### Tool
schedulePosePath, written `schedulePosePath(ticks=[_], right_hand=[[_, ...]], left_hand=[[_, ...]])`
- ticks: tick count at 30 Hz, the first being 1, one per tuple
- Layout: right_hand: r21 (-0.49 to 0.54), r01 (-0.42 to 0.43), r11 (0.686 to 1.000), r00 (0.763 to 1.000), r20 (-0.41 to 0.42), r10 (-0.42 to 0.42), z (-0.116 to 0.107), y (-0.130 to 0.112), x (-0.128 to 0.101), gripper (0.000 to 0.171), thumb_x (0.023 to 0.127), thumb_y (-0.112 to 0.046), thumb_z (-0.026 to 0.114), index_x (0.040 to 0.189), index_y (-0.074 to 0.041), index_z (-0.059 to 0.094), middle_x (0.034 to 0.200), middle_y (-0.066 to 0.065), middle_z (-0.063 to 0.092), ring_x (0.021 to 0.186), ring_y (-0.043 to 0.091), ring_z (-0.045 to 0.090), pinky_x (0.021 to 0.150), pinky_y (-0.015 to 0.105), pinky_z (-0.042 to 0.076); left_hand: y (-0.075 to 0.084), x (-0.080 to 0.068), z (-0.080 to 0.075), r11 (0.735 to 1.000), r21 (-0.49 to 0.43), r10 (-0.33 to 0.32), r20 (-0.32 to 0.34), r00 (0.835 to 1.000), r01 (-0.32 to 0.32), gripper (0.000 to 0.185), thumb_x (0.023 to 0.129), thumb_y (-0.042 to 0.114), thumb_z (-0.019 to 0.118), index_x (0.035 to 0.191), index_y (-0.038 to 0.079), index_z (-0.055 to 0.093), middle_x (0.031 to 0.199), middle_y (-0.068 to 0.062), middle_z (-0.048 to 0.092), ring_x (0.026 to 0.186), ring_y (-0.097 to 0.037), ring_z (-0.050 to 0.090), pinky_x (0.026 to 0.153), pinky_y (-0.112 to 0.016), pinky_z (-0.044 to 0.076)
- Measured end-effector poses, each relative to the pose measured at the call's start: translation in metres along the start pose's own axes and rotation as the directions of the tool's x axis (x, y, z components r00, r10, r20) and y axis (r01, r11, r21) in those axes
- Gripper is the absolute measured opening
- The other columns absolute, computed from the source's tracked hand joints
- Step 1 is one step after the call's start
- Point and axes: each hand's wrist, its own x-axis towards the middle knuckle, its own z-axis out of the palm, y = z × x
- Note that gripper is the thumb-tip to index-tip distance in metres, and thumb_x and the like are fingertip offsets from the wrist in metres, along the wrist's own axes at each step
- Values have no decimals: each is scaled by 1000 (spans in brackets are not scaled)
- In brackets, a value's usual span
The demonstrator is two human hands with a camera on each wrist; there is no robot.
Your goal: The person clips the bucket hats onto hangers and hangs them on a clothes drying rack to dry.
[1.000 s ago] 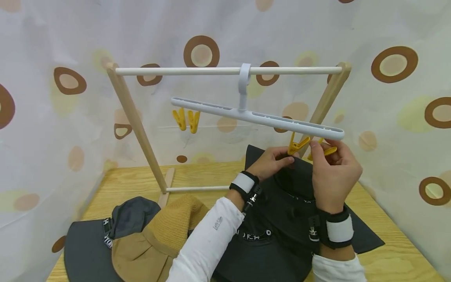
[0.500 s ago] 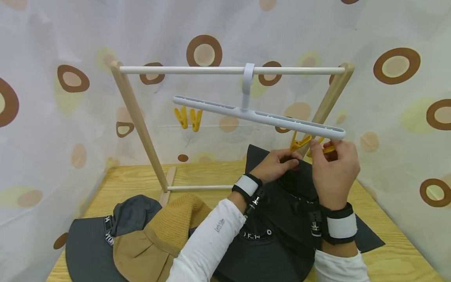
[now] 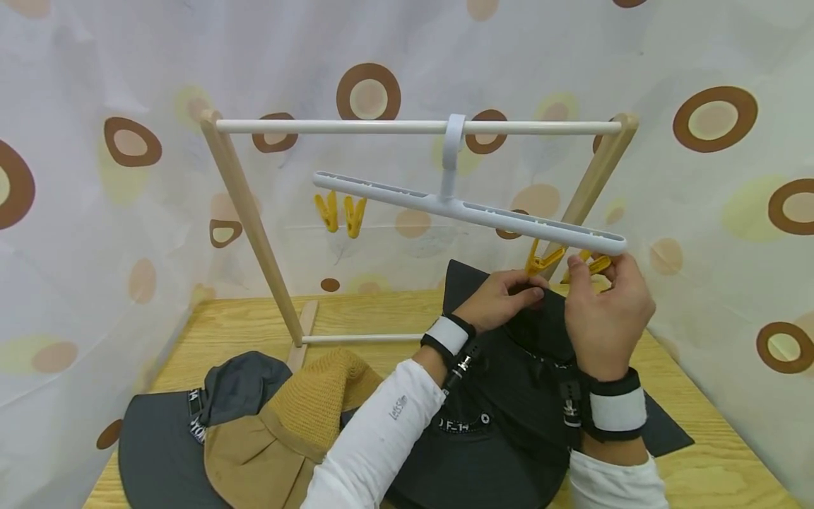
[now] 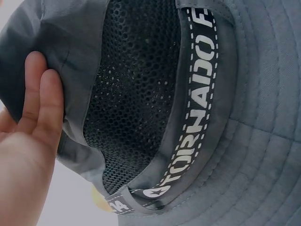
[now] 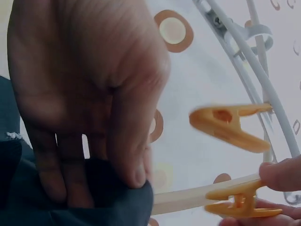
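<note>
"where's the black hat (image 4: 155, 103)?"
"just below the white hanger (image 3: 473, 211)'s lower end, its fabric gripped by the left hand (image 3: 509, 300)."
"and the right hand (image 3: 607, 311)?"
"pinching a yellow clip (image 3: 599, 264) under that end; the hanger hooks over a rail (image 3: 318, 127)."

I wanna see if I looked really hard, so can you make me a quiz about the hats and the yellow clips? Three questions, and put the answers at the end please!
1. Count: in the head view, how many yellow clips show under the left end of the hanger?

2. True or false: the left grip is holding the hanger.

3. Choose: which one pinches a yellow clip?
A. the left grip
B. the right grip
C. neither of them

Key:
1. Two.
2. False; it holds the dark hat.
3. B.
</note>
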Motion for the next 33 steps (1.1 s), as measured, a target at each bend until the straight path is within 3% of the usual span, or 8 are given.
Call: schedulePosePath(ticks=[3,7,12,20,26,29,33], right_hand=[[-9,49,999,997,60,-48,-2,1,-1,31,94,-10,66,120,7,63,115,19,73,97,-2,60,70,14,35],[26,27,999,991,127,-30,-4,0,-2,35,96,-9,64,124,11,56,121,22,69,96,-12,52,79,18,36],[69,14,998,978,208,-28,-7,1,-3,36,97,-5,62,126,12,51,123,24,68,95,-11,50,85,18,37],[124,13,992,961,273,-46,-11,1,-1,44,98,-4,59,139,5,46,121,21,67,94,-15,58,78,7,43],[196,-38,980,950,312,-26,-12,1,0,45,98,1,56,141,3,45,123,17,66,101,-11,62,84,5,46],[221,-62,973,941,337,-16,-13,1,0,45,98,3,55,142,2,44,128,20,64,104,-10,62,83,5,47],[220,-90,971,933,360,5,-13,0,1,47,98,3,55,143,0,44,130,24,64,105,-11,61,81,6,47]], left_hand=[[1,0,0,999,13,-37,-16,999,38,26,102,12,54,122,-1,63,127,-17,63,108,-16,65,89,-15,49],[2,-2,-2,998,32,-48,-19,999,48,22,101,14,57,117,1,64,118,-12,64,97,-5,57,86,-15,47],[2,-3,-4,997,-74,-15,-13,1000,14,24,101,10,57,120,-4,62,120,-20,63,94,-3,59,86,-17,51],[4,-2,-3,972,-233,7,-1,1000,-7,34,101,4,53,132,-10,53,128,-31,58,92,-3,62,92,-22,54],[5,-2,1,950,-311,-2,-6,1000,0,28,101,2,52,125,-11,55,123,-26,58,92,-3,60,89,-21,53],[7,-1,3,941,-339,3,-11,1000,-7,27,101,2,51,124,-13,54,118,-19,57,93,-5,59,86,-19,52],[8,-1,6,928,-374,3,-26,1000,-12,30,102,3,49,127,-13,53,122,-21,56,95,-5,57,85,-19,51]])
